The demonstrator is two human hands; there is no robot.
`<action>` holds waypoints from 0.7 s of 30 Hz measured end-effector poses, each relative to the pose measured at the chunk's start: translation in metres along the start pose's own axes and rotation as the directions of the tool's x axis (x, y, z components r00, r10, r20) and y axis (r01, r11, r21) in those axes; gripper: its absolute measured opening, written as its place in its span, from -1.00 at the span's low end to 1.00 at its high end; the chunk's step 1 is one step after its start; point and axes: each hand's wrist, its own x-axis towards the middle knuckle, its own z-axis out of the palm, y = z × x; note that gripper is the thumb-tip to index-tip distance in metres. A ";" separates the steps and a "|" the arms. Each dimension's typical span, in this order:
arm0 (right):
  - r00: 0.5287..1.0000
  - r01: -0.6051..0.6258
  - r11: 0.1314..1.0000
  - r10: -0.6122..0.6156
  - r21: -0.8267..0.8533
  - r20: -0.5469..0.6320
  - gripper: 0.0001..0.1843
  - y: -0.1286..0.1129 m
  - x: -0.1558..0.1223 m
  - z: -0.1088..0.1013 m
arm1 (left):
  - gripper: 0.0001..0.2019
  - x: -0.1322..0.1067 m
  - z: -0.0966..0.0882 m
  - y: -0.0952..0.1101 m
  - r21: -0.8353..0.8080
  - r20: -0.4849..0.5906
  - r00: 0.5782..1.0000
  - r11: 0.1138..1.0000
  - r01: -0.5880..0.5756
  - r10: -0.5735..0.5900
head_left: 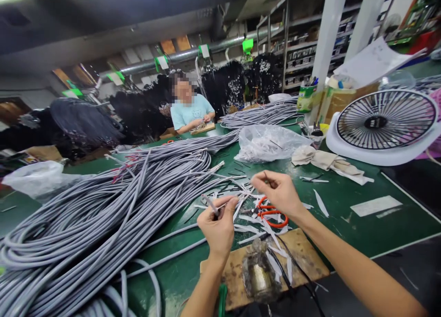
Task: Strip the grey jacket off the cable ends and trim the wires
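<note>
Cable (pixel 211 205) pokes from the top of the person's left hand (pixel 217 225), a short grey stub whose long axis slants up and to the left, away from the other hand. From where I stand, the left fingers are curled snugly round it, thumb and forefinger nearly meeting beside it; where the rest of that length runs, the fist hides. The right hand (pixel 280 193) is well apart, over to the right and a little farther across the green table (pixel 347 234), so the left is plainly the nearer one, having hold of the piece itself. The right fingertips bend in towards the thumb, and I can't tell whether they pinch anything. Between and below the hands lie orange-handled scissors (pixel 268 212) among white strips (pixel 248 226). The big heap of grey cables (pixel 113 206) spreads off to the left, on the side the stub leans towards.
</note>
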 end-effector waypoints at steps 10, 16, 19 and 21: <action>0.984 0.144 0.989 -0.146 0.021 0.103 -0.79 -0.011 -0.012 0.006 | -0.86 -0.005 0.005 0.001 0.091 0.201 0.976 0.994 0.066 -0.084; 0.992 0.129 0.992 -0.129 0.003 0.007 -0.75 -0.010 -0.014 0.009 | -0.85 -0.005 0.005 -0.002 0.110 0.231 0.970 0.993 0.051 -0.076; 0.991 0.110 0.994 -0.111 0.006 0.071 -0.81 -0.010 -0.015 0.010 | -0.83 -0.005 0.006 -0.002 0.110 0.167 0.984 0.993 0.045 -0.063; 0.987 0.116 0.993 -0.113 -0.014 0.111 -0.85 -0.010 -0.016 0.010 | -0.83 -0.006 0.007 -0.001 0.117 0.154 0.987 0.993 0.026 -0.044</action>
